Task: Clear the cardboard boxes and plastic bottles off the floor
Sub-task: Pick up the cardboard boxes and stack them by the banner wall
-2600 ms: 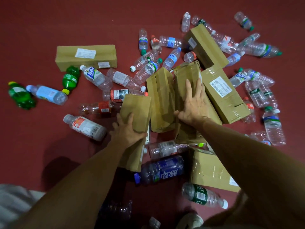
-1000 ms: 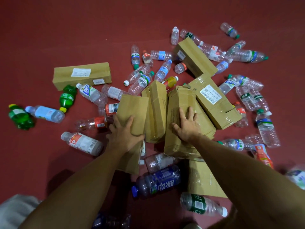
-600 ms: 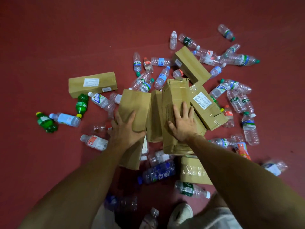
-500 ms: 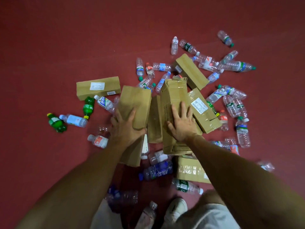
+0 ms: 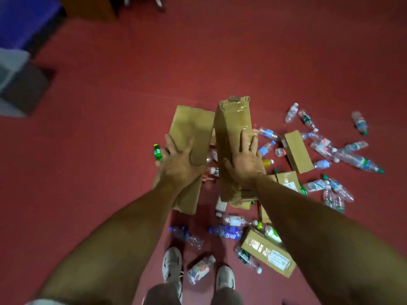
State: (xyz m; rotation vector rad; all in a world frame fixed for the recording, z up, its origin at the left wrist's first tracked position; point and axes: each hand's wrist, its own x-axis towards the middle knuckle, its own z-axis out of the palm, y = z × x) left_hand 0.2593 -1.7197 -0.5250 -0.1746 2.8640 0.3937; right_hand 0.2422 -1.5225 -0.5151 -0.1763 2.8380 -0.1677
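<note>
The left hand (image 5: 180,164) lies flat on a plain cardboard box (image 5: 192,128), fingers straight along its left edge and thumb spread over the top face. The right hand (image 5: 247,162) presses, fingers straight, on the right side of a taped cardboard box (image 5: 233,130). Both boxes are up off the red floor (image 5: 88,150), above the near left edge of the litter. They run side by side with their long axes pointing away from the person, and their far ends touch.

Open floor stretches left of the boxes and ahead of them. It ends at a blue block (image 5: 24,18) and a brown cabinet (image 5: 88,6) in the far left corner. The clutter lies under the hands and to the right.

There are two boxes in hand and three more on the floor.
- One long box (image 5: 297,151) lies to the right, also pointing away from the person.
- A labelled box (image 5: 287,181) is partly hidden by the right forearm.
- A third box (image 5: 267,252) lies slantwise near the right shoe (image 5: 224,277).

About twenty plastic bottles (image 5: 356,160) lie on their sides, most fanned out to the right. They are too blurred and overlapped to count exactly.
- One green bottle (image 5: 157,151) lies just left of the left hand.
- One bottle (image 5: 200,269) lies between the shoes.
- A blue-labelled bottle (image 5: 226,232) lies just ahead of the shoes.
</note>
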